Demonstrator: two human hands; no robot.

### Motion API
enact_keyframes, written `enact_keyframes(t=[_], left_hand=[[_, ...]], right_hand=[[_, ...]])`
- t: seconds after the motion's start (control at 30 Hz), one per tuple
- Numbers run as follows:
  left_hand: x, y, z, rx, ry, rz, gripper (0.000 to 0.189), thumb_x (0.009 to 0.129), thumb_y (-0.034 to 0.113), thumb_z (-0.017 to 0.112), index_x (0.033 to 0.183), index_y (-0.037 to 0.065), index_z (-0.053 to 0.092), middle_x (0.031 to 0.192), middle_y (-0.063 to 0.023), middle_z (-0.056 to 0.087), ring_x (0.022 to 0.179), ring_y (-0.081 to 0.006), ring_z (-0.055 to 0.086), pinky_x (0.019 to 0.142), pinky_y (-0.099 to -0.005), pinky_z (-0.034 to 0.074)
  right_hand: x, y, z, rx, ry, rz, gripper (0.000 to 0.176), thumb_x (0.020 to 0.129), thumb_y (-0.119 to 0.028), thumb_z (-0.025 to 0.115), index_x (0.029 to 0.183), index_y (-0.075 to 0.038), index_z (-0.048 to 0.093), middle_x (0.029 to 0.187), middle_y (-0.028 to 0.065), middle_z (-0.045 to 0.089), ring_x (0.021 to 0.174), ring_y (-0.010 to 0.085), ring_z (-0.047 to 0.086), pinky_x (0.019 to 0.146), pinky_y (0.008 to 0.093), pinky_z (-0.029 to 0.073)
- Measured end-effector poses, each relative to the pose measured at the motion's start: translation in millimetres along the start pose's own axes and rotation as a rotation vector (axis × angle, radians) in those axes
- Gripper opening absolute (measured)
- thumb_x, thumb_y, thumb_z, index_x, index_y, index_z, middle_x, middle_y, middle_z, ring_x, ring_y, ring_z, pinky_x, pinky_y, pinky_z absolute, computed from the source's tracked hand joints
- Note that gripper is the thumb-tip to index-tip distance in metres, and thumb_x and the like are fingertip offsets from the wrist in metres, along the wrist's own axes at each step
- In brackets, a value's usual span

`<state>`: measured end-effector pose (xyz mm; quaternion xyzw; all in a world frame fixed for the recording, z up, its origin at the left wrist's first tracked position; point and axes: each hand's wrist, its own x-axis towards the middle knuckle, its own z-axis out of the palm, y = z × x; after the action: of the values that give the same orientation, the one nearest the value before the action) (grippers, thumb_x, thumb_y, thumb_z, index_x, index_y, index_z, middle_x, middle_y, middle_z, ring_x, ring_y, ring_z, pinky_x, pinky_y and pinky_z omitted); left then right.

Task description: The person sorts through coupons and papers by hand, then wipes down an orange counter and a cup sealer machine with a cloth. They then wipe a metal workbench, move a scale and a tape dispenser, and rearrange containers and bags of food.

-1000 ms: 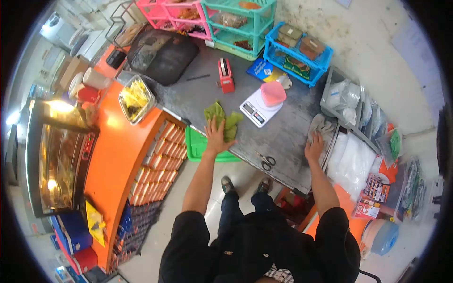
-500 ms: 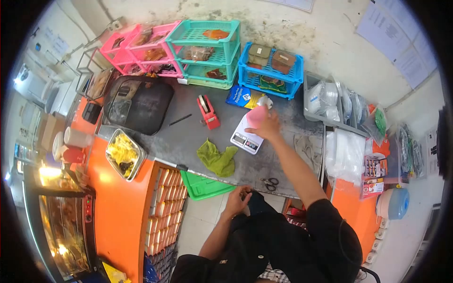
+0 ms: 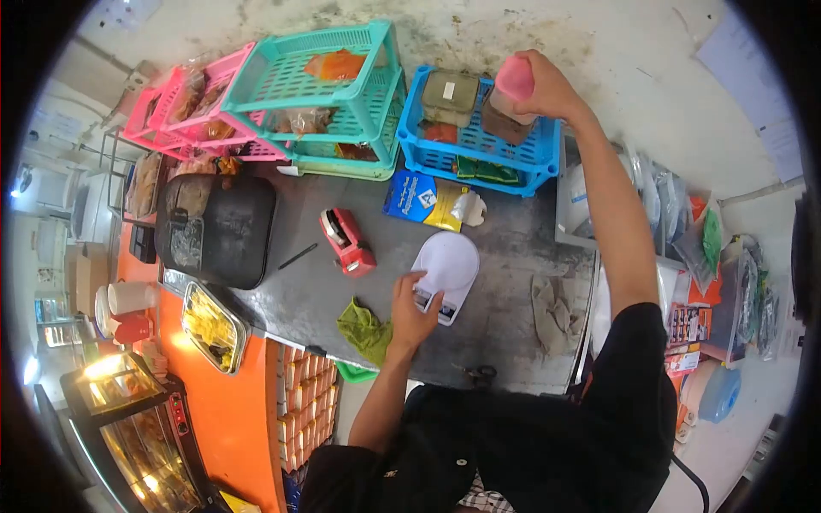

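My right hand [image 3: 554,89] is raised at the back of the counter, its fingers wrapped round a small pink cup [image 3: 515,79]. The cup is over the blue two-tier rack [image 3: 540,180], where it overlaps a clear tub [image 3: 503,125] with brown contents. Beside that tub sits another lidded tub [image 3: 448,96] with a white label. Lower down, my left hand [image 3: 412,313] is open over the front of a white kitchen scale [image 3: 448,259], thumb and fingers spread around its button panel. Nothing stands on the scale's round plate.
A green cloth [image 3: 363,332] lies left of my left hand, and a red tape dispenser [image 3: 348,243] behind it. A blue-yellow packet [image 3: 428,201] is behind the scale. Scissors [image 3: 475,374] lie by the front edge, a grey cloth [image 3: 554,315] to the right.
My right hand has lifted the pink cup off the scale and carried it back over the blue rack. My left hand has come up from the counter's front edge to the scale.
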<state>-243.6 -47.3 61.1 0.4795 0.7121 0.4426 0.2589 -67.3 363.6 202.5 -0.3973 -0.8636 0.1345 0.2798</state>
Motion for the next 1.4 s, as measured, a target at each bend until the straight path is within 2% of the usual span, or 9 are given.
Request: enact_keyframes(t=[0.13,0.4,0.6,0.73,0.87,1.03,1.2,1.27,1.4], left_hand=[[119.4,45.9,16.0,0.125,0.109,0.365,0.040,0.077,0.007,0.076,0.113,0.002,0.059,0.104,-0.0133,0.064,0.094,-0.0271,0.063,0.076,-0.0355,0.051],[256.8,126.0,92.2,-0.078,-0.436,0.104,0.036,0.085,0.007,0.068,0.117,-0.005,0.060,0.102,-0.0204,0.070,0.070,-0.0244,0.073,0.065,-0.0346,0.056],[269.8,127.4,121.0,-0.055,-0.472,-0.005,0.038,0.084,0.006,0.066,0.117,-0.010,0.057,0.090,-0.0205,0.071,0.068,-0.0253,0.073,0.065,-0.0341,0.056],[231.9,133.4,84.3,-0.305,-0.317,0.042,0.038,0.081,0.010,0.073,0.111,-0.008,0.058,0.094,-0.0225,0.070,0.069,-0.0291,0.073,0.068,-0.0368,0.056],[142.7,45.9,32.3,0.081,-0.226,0.065,0.069,0.073,0.024,0.084,0.126,-0.007,0.051,0.118,-0.0244,0.061,0.108,-0.0363,0.064,0.087,-0.0423,0.052],[26.1,-8.4,65.1,0.737,-0.304,-0.205,0.141,0.051,0.051,0.092,0.153,0.001,0.008,0.151,-0.0280,0.019,0.137,-0.0487,0.023,0.107,-0.0589,0.026],[-21.9,-29.7,67.0,0.454,-0.192,-0.116,0.146,0.048,0.052,0.092,0.153,0.000,0.004,0.152,-0.0295,0.015,0.136,-0.0510,0.024,0.111,-0.0597,0.018],[-35.4,-39.0,65.4,0.334,-0.099,-0.033,0.143,0.048,0.043,0.094,0.151,-0.003,0.007,0.151,-0.0314,0.018,0.140,-0.0472,0.020,0.113,-0.0567,0.018],[-42.2,-54.7,68.1,0.351,-0.067,-0.010,0.140,0.049,0.045,0.093,0.151,-0.004,0.011,0.151,-0.0302,0.020,0.140,-0.0461,0.021,0.114,-0.0545,0.018]], right_hand=[[9.1,23.2,17.6,-0.223,-0.128,-0.011,0.113,0.049,-0.036,0.091,0.145,-0.011,0.036,0.133,0.0206,0.049,0.121,0.0395,0.052,0.102,0.0457,0.044],[-65.6,16.0,38.1,0.128,0.062,0.352,0.131,0.047,-0.016,0.096,0.154,-0.021,0.018,0.149,0.0171,0.037,0.131,0.0417,0.043,0.104,0.0493,0.043],[-49.0,47.8,35.0,0.284,0.091,0.131,0.117,0.052,-0.009,0.092,0.150,-0.012,0.027,0.133,0.0191,0.052,0.122,0.0391,0.053,0.105,0.0435,0.044],[-63.2,7.5,21.0,0.134,0.070,0.218,0.126,0.054,-0.007,0.092,0.153,-0.008,0.014,0.138,0.0250,0.045,0.128,0.0412,0.045,0.108,0.0474,0.040],[-148.6,-19.2,25.4,0.358,0.603,0.201,0.086,0.071,-0.016,0.086,0.142,-0.005,0.039,0.124,0.0185,0.057,0.113,0.0369,0.057,0.100,0.0428,0.045],[-317.5,-68.5,64.1,-0.116,0.202,0.549,0.063,0.085,-0.031,0.075,0.136,-0.004,0.049,0.130,0.0200,0.053,0.129,0.0360,0.044,0.107,0.0460,0.033],[-437.3,-81.6,117.3,-0.664,0.019,0.646,0.052,0.086,-0.026,0.072,0.129,-0.004,0.054,0.128,0.0218,0.054,0.125,0.0385,0.047,0.103,0.0460,0.037],[-450.8,-42.6,144.1,-0.001,0.269,0.628,0.037,0.088,-0.017,0.069,0.122,-0.006,0.061,0.123,0.0230,0.056,0.118,0.0395,0.052,0.098,0.0441,0.043],[-306.4,-107.9,165.9,0.184,0.303,0.361,0.029,0.080,-0.004,0.066,0.109,-0.005,0.068,0.112,0.0155,0.061,0.107,0.0372,0.055,0.093,0.0426,0.045]])
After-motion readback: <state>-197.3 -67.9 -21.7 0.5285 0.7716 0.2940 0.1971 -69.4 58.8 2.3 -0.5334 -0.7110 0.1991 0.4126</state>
